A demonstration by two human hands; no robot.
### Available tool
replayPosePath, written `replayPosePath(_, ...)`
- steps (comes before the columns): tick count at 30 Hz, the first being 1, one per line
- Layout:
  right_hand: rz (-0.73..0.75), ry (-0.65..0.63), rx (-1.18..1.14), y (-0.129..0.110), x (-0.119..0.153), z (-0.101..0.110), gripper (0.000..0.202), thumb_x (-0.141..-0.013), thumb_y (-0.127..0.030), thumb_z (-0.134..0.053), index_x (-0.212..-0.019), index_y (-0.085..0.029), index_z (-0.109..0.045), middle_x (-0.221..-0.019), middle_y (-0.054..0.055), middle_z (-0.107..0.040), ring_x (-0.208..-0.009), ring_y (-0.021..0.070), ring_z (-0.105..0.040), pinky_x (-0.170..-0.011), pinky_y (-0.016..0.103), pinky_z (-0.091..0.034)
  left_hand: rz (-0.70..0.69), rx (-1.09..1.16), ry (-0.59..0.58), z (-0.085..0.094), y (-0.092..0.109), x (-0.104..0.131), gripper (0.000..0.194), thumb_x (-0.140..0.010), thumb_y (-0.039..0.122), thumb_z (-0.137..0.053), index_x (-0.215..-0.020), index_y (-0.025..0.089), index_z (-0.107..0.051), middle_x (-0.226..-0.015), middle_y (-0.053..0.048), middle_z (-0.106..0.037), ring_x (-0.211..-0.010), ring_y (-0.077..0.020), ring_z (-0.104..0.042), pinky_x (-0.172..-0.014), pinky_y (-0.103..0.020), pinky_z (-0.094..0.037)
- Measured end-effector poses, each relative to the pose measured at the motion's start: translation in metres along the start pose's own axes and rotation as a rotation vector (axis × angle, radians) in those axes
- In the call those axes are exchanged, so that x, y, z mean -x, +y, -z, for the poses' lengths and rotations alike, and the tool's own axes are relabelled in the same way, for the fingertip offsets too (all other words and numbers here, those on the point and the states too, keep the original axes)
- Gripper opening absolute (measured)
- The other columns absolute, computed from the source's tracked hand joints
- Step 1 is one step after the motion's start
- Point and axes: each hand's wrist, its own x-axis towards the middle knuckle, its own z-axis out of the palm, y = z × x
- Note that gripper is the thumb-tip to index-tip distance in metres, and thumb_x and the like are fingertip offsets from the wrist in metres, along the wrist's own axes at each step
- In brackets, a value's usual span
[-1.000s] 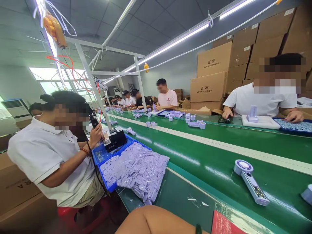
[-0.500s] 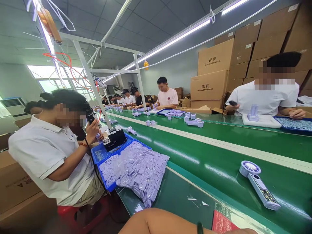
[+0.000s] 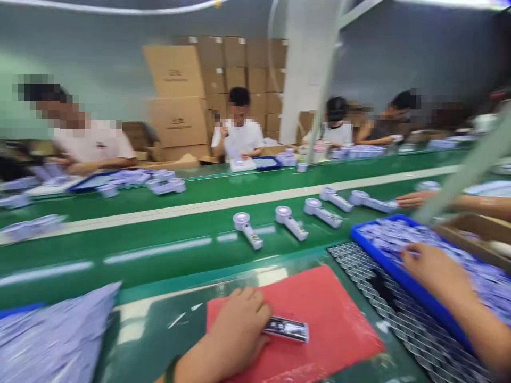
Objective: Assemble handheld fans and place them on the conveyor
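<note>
My left hand (image 3: 241,327) is closed round one end of a lavender handheld device (image 3: 286,329) on a red sheet (image 3: 327,314); the device's open side with a dark circuit board faces up. The part under my palm is hidden. Over at the right, my right hand (image 3: 437,271) reaches into a blue tray (image 3: 361,234) heaped with flat lavender pieces (image 3: 389,234). Its fingers are bent together at the pieces, and whatever they hold is too small to make out.
Several lavender devices (image 3: 291,223) lie on the green conveyor belt (image 3: 191,234). A dark patterned mat (image 3: 359,271) lies beside the tray. A bag of lavender pieces (image 3: 59,330) sits at the left. A co-worker's hand (image 3: 417,199) reaches in from the right. People sit across the belt.
The view has swung to the right. My left hand on the device, the red sheet and my right hand at the blue tray now show. The co-worker at the left has left the view.
</note>
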Motion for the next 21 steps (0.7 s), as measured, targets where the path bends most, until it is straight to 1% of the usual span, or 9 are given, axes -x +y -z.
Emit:
replayPosePath(2, -0.033, -0.034, -0.053, 0.028, 0.009, 0.015, 0.016, -0.107, -0.023, -0.059, -0.105, -0.012, -0.069, -0.107, 0.014, -0.063, -0.096, 0.0281, -0.063, -0.083, 0.036, -0.051, 0.016, 0.022, -0.041, 0.003, -0.001, -0.007, 0.024, -0.082, 0.014, -0.075, -0.102, 0.019, -0.062, -0.107, -0.006, -0.059, -0.097, -0.0289, -0.05, -0.081, -0.043, -0.042)
replayPosePath(3, -0.029, -0.038, -0.101, 0.032, 0.013, 0.018, 0.017, -0.106, -0.023, -0.057, -0.108, -0.011, -0.069, -0.109, 0.015, -0.063, -0.097, 0.0305, -0.063, -0.082, 0.036, -0.051, 0.014, 0.027, -0.062, 0.006, 0.0, -0.009, 0.025, -0.082, 0.012, -0.073, -0.104, 0.019, -0.063, -0.107, -0.006, -0.059, -0.098, -0.0295, -0.05, -0.082, -0.045, -0.042)
replayPosePath(5, 0.013, -0.06, -0.235, 0.022, 0.025, 0.017, 0.019, -0.102, -0.024, -0.055, -0.113, -0.013, -0.066, -0.104, 0.013, -0.066, -0.093, 0.031, -0.065, -0.078, 0.036, -0.052, 0.002, 0.036, -0.084, 0.01, 0.002, -0.009, 0.028, -0.083, 0.012, -0.072, -0.108, 0.02, -0.063, -0.108, -0.006, -0.058, -0.1, -0.0304, -0.05, -0.085, -0.047, -0.041)
replayPosePath(8, 0.172, -0.165, -0.485, -0.012, 0.052, 0.012, 0.028, -0.101, -0.032, -0.046, -0.118, -0.018, -0.063, -0.099, 0.005, -0.068, -0.085, 0.026, -0.067, -0.073, 0.032, -0.055, 0.012, 0.058, -0.059, 0.014, 0.003, -0.002, 0.033, -0.082, 0.013, -0.074, -0.112, 0.022, -0.063, -0.11, -0.006, -0.057, -0.104, -0.0308, -0.049, -0.09, -0.049, -0.04)
replayPosePath(11, 0.334, -0.251, -0.709, -0.048, 0.084, 0.015, 0.038, -0.1, -0.041, -0.041, -0.123, -0.02, -0.064, -0.113, 0.005, -0.064, -0.097, 0.0262, -0.064, -0.081, 0.034, -0.056, 0.016, 0.109, -0.019, 0.012, 0.0, 0.007, 0.037, -0.083, 0.013, -0.075, -0.116, 0.023, -0.06, -0.111, -0.005, -0.055, -0.104, -0.0292, -0.048, -0.09, -0.047, -0.041)
replayPosePath(14, 0.403, -0.353, -0.898, -0.079, 0.111, 0.021, 0.038, -0.099, -0.045, -0.045, -0.121, -0.023, -0.068, -0.12, 0.005, -0.061, -0.108, 0.0293, -0.057, -0.091, 0.04, -0.051, -0.017, 0.202, 0.039, 0.008, -0.004, 0.014, 0.041, -0.083, 0.014, -0.076, -0.118, 0.023, -0.058, -0.115, -0.005, -0.054, -0.107, -0.0287, -0.048, -0.093, -0.046, -0.041)
replayPosePath(16, 0.4, -0.451, -1.028, -0.1, 0.128, 0.02, 0.037, -0.099, -0.047, -0.049, -0.121, -0.023, -0.067, -0.118, 0.007, -0.061, -0.106, 0.0296, -0.058, -0.09, 0.041, -0.051, -0.04, 0.318, 0.124, 0.006, -0.004, 0.016, 0.044, -0.083, 0.015, -0.077, -0.121, 0.023, -0.057, -0.12, -0.006, -0.054, -0.113, -0.029, -0.046, -0.1, -0.047, -0.038)
replayPosePath(18, 0.375, -0.56, -1.183, -0.121, 0.146, 0.017, 0.036, -0.099, -0.047, -0.053, -0.122, -0.022, -0.064, -0.114, 0.007, -0.062, -0.1, 0.028, -0.06, -0.086, 0.039, -0.053, -0.056, 0.488, 0.257, 0.007, 0.0, 0.016, 0.041, -0.087, 0.019, -0.075, -0.123, 0.022, -0.056, -0.12, -0.006, -0.055, -0.116, -0.0281, -0.046, -0.103, -0.045, -0.037)
replayPosePath(21, 0.334, -0.702, -1.378, -0.152, 0.17, 0.011, 0.03, -0.099, -0.046, -0.056, -0.114, -0.021, -0.062, -0.107, 0.006, -0.063, -0.096, 0.0258, -0.062, -0.082, 0.034, -0.055, -0.088, 0.705, 0.446, 0.011, 0.008, 0.01, 0.025, -0.098, 0.026, -0.059, -0.123, 0.021, -0.058, -0.112, -0.007, -0.059, -0.108, -0.025, -0.052, -0.095, -0.039, -0.043)
